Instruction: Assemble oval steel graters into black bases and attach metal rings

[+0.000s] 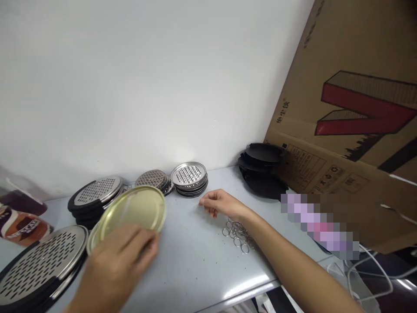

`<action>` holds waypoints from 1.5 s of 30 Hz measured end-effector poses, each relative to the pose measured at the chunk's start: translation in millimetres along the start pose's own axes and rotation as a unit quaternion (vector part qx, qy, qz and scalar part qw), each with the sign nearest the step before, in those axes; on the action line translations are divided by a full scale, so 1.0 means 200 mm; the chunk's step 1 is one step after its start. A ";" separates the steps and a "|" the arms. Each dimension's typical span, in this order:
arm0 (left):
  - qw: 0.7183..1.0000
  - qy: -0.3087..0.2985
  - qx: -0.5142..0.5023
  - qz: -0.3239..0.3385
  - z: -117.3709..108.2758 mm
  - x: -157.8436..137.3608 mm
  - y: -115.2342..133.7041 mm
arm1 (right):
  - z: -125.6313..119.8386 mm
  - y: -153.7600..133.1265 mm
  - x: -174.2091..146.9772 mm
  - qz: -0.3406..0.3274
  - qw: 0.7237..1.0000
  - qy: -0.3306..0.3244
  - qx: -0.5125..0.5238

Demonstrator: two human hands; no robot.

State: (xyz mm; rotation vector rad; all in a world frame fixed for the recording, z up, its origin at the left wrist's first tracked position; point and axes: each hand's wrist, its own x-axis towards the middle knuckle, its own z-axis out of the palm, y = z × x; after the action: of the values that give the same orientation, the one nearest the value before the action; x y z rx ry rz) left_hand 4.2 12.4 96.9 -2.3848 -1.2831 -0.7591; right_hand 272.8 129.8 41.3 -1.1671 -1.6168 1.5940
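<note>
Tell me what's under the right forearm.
Metal rings lie on the table along the edge of the right forearm. Anything directly underneath, perhaps more rings, is covered and cannot be seen.

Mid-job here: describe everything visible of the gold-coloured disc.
The gold-coloured disc is round, shiny and metal-looking, with a ringed edge. It is tilted, toward the left of the table. The left hand's grip overlaps its near edge, seemingly holding it, though blur hides the contact. Another pale rim shows at its left.

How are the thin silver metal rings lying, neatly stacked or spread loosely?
Spread loosely: the rings lie in an uneven, overlapping cluster on the smooth grey table, with several separate outlines showing.
</note>
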 end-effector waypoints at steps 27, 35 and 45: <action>0.891 -0.286 -0.325 -0.140 0.35 0.05 -0.05 | 0.01 0.06 0.00 -0.061 0.947 0.014 -0.316; 0.856 -0.365 -0.355 -0.091 0.34 0.03 -0.12 | 0.01 0.04 -0.01 -0.058 0.943 -0.002 -0.328; 0.862 -0.392 -0.305 -0.099 0.34 0.03 -0.13 | 0.01 0.04 -0.01 -0.052 0.945 -0.003 -0.324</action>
State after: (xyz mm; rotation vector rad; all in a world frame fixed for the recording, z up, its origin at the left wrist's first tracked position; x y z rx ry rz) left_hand 6.1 65.4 46.6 -3.3172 -1.8125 -0.2217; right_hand 272.4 126.8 33.5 -1.3534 -2.2543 1.0128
